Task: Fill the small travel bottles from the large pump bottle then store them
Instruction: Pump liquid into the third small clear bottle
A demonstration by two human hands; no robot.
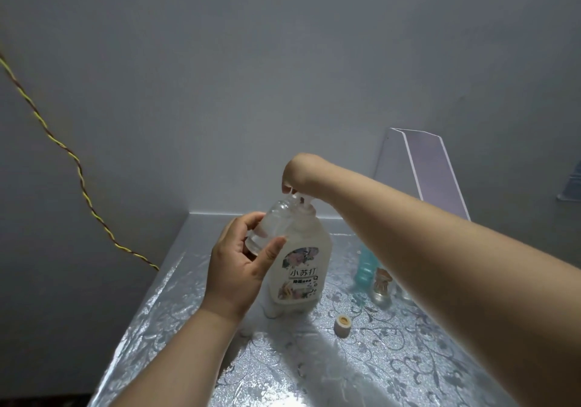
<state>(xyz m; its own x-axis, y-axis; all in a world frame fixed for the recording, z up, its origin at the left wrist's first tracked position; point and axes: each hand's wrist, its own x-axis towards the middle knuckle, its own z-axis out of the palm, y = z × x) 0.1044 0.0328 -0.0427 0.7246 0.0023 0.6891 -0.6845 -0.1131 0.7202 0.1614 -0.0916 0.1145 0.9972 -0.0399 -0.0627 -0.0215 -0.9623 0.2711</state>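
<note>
Silver, flower-patterned counter [393,369] carries the large pump bottle [300,268], upright toward its far left corner. We note the left grip [239,268] clasping a clear small travel bottle [270,227], tilted, with its mouth close by the pump head. The right grip [297,175] rests on that head; we cannot tell whether its fingers curl. A loose cap [342,325] lies on the counter nearer the near edge.

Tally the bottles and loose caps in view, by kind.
Large pump bottle: 1
Small bottles: 3 (clear bottle in the left hand, teal bottle, bottle with a brown picture)
Loose cap: 1
Total: 5; the arm may hide more.
</note>
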